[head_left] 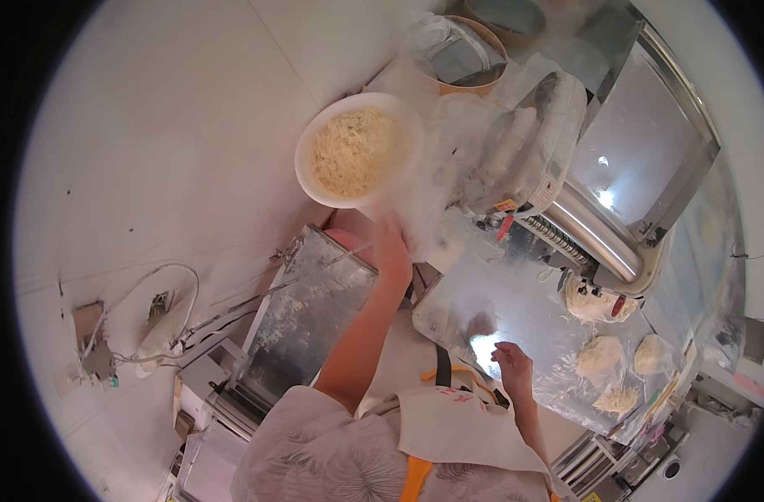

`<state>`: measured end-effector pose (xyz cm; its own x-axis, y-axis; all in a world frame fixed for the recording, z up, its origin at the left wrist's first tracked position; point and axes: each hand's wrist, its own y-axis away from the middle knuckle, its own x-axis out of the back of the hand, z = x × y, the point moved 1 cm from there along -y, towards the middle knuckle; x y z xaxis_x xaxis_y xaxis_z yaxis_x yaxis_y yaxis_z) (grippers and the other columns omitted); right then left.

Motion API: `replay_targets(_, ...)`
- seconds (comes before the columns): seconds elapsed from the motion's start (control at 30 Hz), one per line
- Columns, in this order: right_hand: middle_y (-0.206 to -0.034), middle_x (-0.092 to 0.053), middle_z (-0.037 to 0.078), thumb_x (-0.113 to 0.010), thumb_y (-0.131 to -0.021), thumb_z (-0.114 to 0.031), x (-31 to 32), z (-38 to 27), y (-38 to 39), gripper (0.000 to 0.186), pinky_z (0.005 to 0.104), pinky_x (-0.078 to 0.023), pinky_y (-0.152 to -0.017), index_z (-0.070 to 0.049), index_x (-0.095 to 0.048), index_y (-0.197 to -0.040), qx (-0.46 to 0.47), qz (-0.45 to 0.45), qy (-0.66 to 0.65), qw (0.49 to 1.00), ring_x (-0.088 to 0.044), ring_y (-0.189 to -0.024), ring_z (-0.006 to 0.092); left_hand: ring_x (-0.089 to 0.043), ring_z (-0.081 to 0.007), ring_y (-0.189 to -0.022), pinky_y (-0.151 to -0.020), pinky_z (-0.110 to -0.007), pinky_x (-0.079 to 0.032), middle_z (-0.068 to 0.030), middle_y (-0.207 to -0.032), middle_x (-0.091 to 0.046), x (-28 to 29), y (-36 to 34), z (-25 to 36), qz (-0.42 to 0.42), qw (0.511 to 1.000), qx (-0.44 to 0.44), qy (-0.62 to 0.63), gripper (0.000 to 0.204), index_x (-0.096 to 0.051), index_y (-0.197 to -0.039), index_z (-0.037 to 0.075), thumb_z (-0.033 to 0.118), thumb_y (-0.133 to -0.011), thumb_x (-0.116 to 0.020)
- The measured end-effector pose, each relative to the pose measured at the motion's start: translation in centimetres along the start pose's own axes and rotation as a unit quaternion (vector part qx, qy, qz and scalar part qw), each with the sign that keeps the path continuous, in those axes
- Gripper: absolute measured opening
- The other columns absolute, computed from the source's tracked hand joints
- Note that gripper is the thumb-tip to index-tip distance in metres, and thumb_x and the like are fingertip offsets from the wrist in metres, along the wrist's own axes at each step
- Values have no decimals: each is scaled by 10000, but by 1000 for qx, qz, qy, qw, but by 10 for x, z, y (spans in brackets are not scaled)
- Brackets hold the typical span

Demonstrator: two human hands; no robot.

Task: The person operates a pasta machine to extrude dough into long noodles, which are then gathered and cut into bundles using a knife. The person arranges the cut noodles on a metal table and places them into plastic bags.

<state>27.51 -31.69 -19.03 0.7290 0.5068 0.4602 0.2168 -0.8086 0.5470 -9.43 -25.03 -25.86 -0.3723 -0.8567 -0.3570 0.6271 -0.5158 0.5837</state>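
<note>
The left hand (390,247) is stretched far forward on a nearly straight bare arm that rises from the patterned short sleeve at the near edge. It meets the near rim of a round white plastic basin (315,142) filled with pale shredded noodles (353,151); the fingers are pressed up against the basin's underside and rim, gripping it, though the fingertips themselves are hidden behind the bowl. The basin sits high and far, left of centre, held out over the white tiled floor (148,151) and tilted so its whole opening faces the camera.

The right hand (513,361) hangs low and near, its forearm coming up from the lower edge beside a pale apron with orange straps (449,431). Its fingers are loosely curled and parted, holding nothing, the tips just above or touching the flour-dusted steel tray (499,309) of the machine; I cannot tell which.

To the right stands a large stainless-steel dough roller machine (641,159) with a shiny cylindrical roller (595,238). On the tray's right side lie several pale lumps of dough (599,356), well apart from the right hand, and another lump (595,301) sits just under the roller. A sloped metal chute dusted with flour (311,314) lies left of the outstretched arm. Far, above the basin, is a round wooden-rimmed sieve (466,54). At the left, a loose cable and wall socket (97,343) lie on the floor.
</note>
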Motion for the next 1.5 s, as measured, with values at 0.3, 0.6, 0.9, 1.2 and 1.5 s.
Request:
replay_targets(0.3,-976,-782,140,-653,-1013,-97,-37,-34,-24,204,337,-597,-828,4,-704,-1182,-7,-23,0,1000,-773,-904,211,-643,-117,-943,-877,-277,-533,-36,-987,-660,0,-9,-21,-116,992,-53,7,90,-550,-1060,46,2,-1024,-620)
replay_targets(0.6,-965,-772,120,-660,-995,-92,-42,-32,-32,211,314,-588,-816,22,-711,-1165,-17,-36,16,999,-764,-886,186,-635,-271,-1213,-1073,-383,-490,-204,-1330,-632,7,-8,-34,-245,916,-159,-274,483,-523,-1412,-3,-52,-938,-602)
replay_targets(0.9,-948,-777,130,-674,-982,-86,-40,-28,-28,201,322,-594,-802,8,-714,-1155,-27,-25,19,999,-765,-866,193,-583,-480,-1203,-1047,-528,-474,-315,-1244,-612,-94,5,109,-274,719,-345,-538,470,-566,-1280,0,-79,-818,-530)
replay_targets(1.2,-937,-776,137,-659,-994,-76,-34,-17,-15,196,329,-592,-801,4,-698,-1168,-46,8,-1,999,-763,-865,198,-697,-394,-1143,-1003,-453,-555,-194,-1193,-726,-210,-259,130,12,574,-365,-733,324,-742,-1099,25,182,-816,-769)
replay_targets(1.5,-927,-780,134,-659,-988,-66,-27,13,-1,208,315,-598,-797,12,-711,-1173,-63,58,-24,996,-773,-856,197,-599,-148,-684,-621,-367,-472,-14,-766,-672,-178,-204,275,-188,803,-443,-351,219,-751,-1054,21,199,-953,-671)
